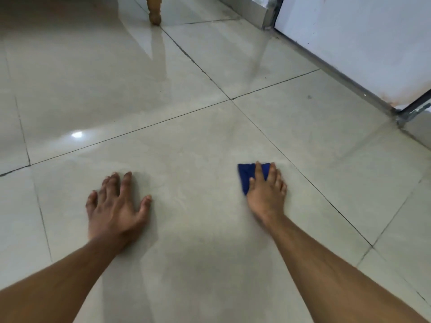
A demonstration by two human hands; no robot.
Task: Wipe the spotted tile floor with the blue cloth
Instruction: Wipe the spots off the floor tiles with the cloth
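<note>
the right hand (265, 194) lies flat on the blue cloth (247, 176), fingers straight and spread, pressing the folded pad onto the tile floor (186, 136); it does not grip the cloth, it only pushes down on it. the cloth sits on the big tile in front of the person, near the grout line (303, 178) that runs off to the right, with most of its blue showing to the left of the fingers. the left hand (116, 206) is planted open on the same tile, well apart from the cloth, fingers fanned, holding nothing, and seems to prop the body.

to wipe well, keep the palm over the middle of the pad so it does not slip out from under the fingers, and lean weight through the right arm. work in overlapping strokes across this tile, then over the grout line. a small dark spot (309, 97) lies on the far tile toward the white wall panel (349, 43); that likely needs a reach forward. the wooden furniture leg (155, 12) stands far off.
</note>
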